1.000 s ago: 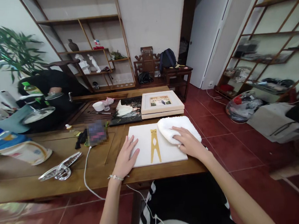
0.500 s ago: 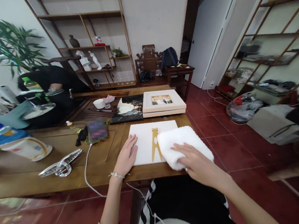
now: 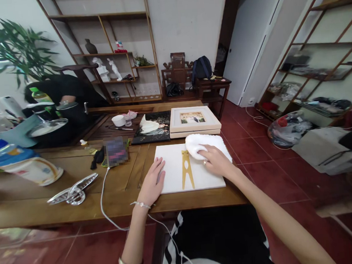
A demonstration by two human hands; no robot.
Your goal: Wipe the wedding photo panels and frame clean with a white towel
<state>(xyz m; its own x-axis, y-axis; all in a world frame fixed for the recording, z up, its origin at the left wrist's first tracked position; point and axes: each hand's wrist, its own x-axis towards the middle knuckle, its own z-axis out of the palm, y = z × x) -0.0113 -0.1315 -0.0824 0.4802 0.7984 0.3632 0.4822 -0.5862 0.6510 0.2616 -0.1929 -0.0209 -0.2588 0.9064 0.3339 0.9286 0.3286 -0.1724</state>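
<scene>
A flat white board (image 3: 171,171) lies on the wooden table near its front edge, with a gold A-shaped piece (image 3: 185,158) on its face. My left hand (image 3: 152,181) rests flat along the board's left edge, fingers stretched out. In my right hand (image 3: 217,161) is a fluffy white cloth (image 3: 209,139), bunched under the fingers and pressed on the board's upper right part. The cloth covers that corner of the board and hangs slightly past its right side.
Behind the board lie a framed photo (image 3: 210,120) and a dark picture panel (image 3: 136,136). To the left are a silver metal object (image 3: 73,190), a white cable (image 3: 102,200) and a large bottle (image 3: 40,170). A person in black (image 3: 80,91) bends beyond the table.
My right hand has moved the cloth away from me, from the board's lower right to its upper right. My left hand stays on the left edge.
</scene>
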